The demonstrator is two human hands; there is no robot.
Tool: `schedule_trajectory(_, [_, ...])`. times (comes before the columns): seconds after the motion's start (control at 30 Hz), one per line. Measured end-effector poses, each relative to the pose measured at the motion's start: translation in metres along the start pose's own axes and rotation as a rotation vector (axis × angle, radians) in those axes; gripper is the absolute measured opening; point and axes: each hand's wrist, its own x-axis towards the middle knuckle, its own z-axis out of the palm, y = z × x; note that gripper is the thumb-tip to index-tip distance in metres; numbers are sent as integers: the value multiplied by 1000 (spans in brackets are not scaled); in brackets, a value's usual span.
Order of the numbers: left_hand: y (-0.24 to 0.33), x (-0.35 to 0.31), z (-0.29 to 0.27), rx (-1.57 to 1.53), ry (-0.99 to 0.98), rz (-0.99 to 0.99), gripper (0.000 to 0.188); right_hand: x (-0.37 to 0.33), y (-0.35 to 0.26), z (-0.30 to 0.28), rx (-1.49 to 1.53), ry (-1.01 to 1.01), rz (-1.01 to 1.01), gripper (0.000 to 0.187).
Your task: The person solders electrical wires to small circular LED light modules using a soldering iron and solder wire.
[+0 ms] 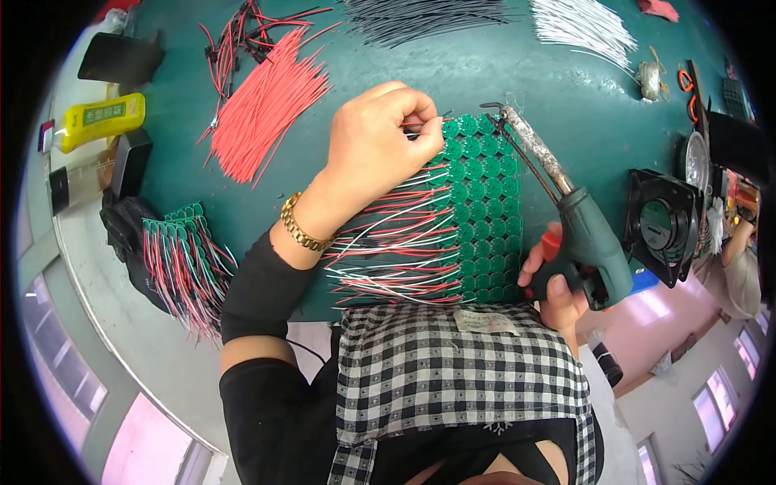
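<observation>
A panel of round green circuit boards (487,212) lies on the green mat in front of me. Rows of red, white and black wires (396,242) stick out from its left edge. At the panel's far left corner, my left hand (384,133) is closed in a pinch on a red wire, its end by the board edge. My right hand (554,291) grips the handle of a dark green soldering gun (594,234) with a red trigger. The gun's metal barrel points away from me, its tip over the panel's far right corner, where a thin feed tube also ends.
Red wires (271,109), black wires (424,18) and white wires (584,31) lie in bundles at the far side. Wired boards (182,238) hang at the left edge near a yellow bottle (103,121). A black fan (664,222) and orange-handled scissors (687,89) are at right.
</observation>
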Motion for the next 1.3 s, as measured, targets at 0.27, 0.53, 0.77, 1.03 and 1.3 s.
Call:
schedule_trajectory(0.27, [1, -1, 0, -8, -10, 1, 8, -2, 7, -4, 14, -41, -17, 64])
schedule_trajectory(0.53, [-2, -1, -2, -64, -72, 44, 9, -4, 3, -3, -56, -101, 44, 58])
schedule_trajectory(0.77, [1, 1, -3, -2, -103, -68, 6, 0, 3, -6, -53, -181, 30, 36])
schedule_trajectory(1.03, [0, 1, -2, 33, -100, -21, 6, -2, 4, -7, -150, -192, 2, 29])
schedule_trajectory(1.3, [0, 2, -2, 37, -101, -21, 8, -3, 5, 0, -30, -30, -48, 57])
